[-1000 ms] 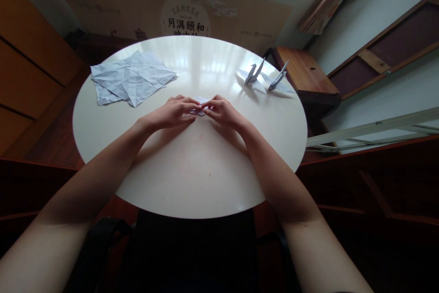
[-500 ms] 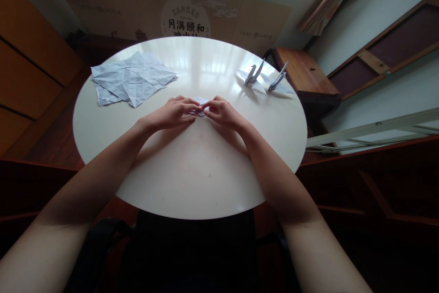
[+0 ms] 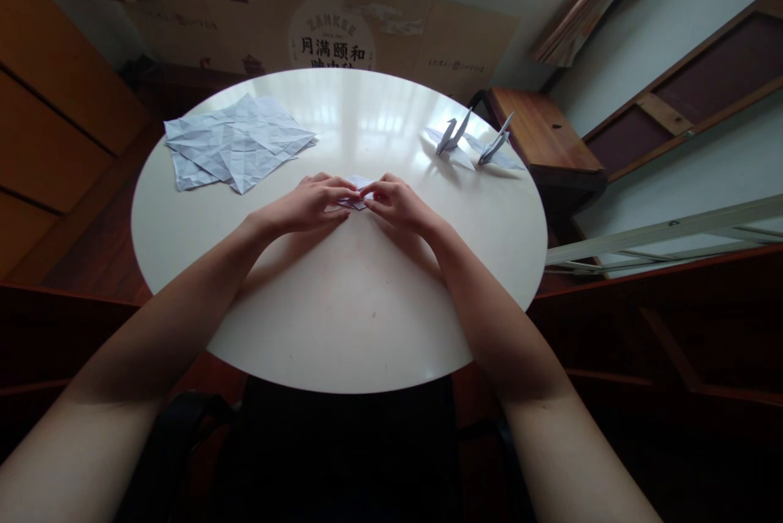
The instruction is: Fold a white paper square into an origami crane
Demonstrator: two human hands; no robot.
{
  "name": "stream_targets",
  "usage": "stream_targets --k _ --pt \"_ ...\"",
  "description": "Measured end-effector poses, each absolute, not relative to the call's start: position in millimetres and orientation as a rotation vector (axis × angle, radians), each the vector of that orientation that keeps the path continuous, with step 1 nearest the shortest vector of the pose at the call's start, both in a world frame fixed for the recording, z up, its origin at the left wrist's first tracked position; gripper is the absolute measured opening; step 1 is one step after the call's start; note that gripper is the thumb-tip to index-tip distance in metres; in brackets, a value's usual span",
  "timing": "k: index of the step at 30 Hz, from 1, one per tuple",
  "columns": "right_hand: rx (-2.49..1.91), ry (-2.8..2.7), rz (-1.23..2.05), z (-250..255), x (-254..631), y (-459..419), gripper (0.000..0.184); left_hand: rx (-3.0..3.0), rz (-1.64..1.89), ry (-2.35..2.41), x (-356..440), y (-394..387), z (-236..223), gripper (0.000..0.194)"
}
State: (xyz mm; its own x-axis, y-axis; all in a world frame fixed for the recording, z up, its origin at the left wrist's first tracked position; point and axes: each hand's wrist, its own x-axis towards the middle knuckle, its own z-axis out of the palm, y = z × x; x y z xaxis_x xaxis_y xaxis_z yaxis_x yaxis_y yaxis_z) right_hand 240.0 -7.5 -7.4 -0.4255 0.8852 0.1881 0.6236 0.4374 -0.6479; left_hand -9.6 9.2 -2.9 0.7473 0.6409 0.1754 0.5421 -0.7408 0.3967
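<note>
A small piece of folded paper (image 3: 360, 202) lies on the white oval table (image 3: 342, 303), mostly covered by my fingers. My left hand (image 3: 315, 202) is closed on its left side, thumb toward me and fingers bent over the paper. From the right, my right hand (image 3: 395, 201) pinches the paper with thumb and index finger, the fingertips of both hands nearly meeting. How the paper is folded beneath the fingers cannot be made out.
Several creased paper sheets (image 3: 241, 139) lie in a loose stack at the table's far left. Two folded paper cranes, a nearer one (image 3: 451, 144) and an outer one (image 3: 495, 149), stand at the far right. A wooden desk (image 3: 544, 127) is beyond the right edge.
Both hands stay on the folded paper at the same spot, with only slight shifts of the right fingers. The whole view has moved very slightly.
</note>
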Motion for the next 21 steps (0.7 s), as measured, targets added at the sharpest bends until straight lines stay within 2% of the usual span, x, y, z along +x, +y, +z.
stream_targets --k 21 --pt "-1.292 -2.195 0.657 -4.7 238.6 -8.0 0.024 2.593 0.416 0.942 -8.8 5.2 1.8 0.045"
